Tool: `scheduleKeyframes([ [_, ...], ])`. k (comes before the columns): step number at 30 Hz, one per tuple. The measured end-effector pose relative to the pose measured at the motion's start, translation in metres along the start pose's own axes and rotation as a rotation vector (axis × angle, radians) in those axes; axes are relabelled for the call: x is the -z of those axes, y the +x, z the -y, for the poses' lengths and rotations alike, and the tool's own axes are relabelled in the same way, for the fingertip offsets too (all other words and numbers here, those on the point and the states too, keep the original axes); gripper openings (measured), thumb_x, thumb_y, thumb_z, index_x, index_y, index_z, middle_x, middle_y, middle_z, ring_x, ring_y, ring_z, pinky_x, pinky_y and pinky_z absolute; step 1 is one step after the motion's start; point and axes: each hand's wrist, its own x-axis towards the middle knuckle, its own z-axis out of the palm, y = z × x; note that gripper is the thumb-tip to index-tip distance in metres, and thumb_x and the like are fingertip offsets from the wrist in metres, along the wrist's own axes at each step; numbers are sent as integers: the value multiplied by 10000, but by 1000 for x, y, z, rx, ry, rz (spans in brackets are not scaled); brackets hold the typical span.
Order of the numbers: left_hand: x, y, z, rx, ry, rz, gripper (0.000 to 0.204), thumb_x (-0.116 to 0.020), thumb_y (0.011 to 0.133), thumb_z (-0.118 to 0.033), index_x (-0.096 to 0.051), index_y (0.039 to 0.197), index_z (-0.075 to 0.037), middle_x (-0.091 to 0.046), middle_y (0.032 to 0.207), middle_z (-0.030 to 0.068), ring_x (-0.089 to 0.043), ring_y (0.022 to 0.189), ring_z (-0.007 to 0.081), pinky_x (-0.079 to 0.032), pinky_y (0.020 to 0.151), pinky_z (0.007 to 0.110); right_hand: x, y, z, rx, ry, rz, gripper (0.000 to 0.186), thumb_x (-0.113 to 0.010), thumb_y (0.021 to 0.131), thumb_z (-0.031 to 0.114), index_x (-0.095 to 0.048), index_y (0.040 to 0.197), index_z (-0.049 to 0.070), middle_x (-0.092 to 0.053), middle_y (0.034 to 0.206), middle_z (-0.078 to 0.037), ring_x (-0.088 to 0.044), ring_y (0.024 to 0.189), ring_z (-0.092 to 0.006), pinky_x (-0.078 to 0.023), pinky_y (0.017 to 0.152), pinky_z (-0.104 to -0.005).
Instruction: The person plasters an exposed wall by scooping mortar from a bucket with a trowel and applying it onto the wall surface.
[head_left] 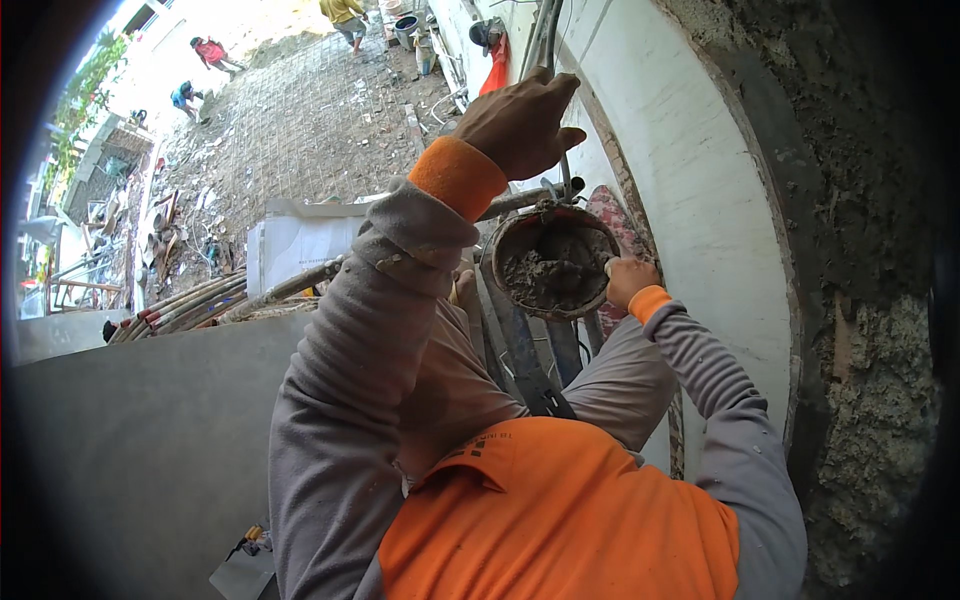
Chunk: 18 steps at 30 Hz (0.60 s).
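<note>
One round bucket point(557, 314) of wet mud point(552, 266) is just left of the R hand point(631, 281), curled tight on its right rim & nearer than the L hand point(520, 125), past the far rim by a rod point(564, 168), can't tell if gripping.

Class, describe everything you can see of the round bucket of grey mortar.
The round bucket with a dirty, brownish rim holds lumpy, wet-looking grey mortar, below the rim. Its material is hard to tell. The open mouth faces up toward the camera, beyond the person's lap, left of the pale flat wall. The person's bare right grip holds its right edge.
</note>
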Motion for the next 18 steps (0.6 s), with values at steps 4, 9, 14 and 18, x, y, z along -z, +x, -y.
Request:
scheduleKeyframes([
  [4,10,-4,-7,38,-6,39,546,-635,848,-340,-457,1286,-66,-549,1174,202,-594,1011,370,-487,839,443,1,-19,4,-79,210,120,301,-573,787,271,-641,1022,95,-654,1048,-179,-624,1007,-336,-481,874,-434],
  [9,8,-2,-8,12,0,17,542,-632,849,-342,-461,1282,-64,-551,1175,200,-596,1011,371,-487,846,435,-35,-15,29,-117,308,131,337,-567,796,288,-625,1053,78,-650,1052,-187,-617,1023,-336,-471,888,-432],
  [14,7,-5,-5,36,-13,30,551,-633,847,-346,-461,1282,-56,-551,1175,206,-596,1012,373,-484,854,436,-58,-8,15,-31,729,306,310,-648,740,235,-628,942,1,-651,848,-169,-648,728,-268,-510,670,-383],
  [18,5,-5,-6,15,5,15,547,-634,845,-342,-465,1277,-51,-553,1175,202,-590,1025,372,-481,860,436,-72,-33,-9,-50,1063,323,315,-718,699,190,-606,889,-36,-598,703,-106,-569,502,-147,-471,467,-302],
])
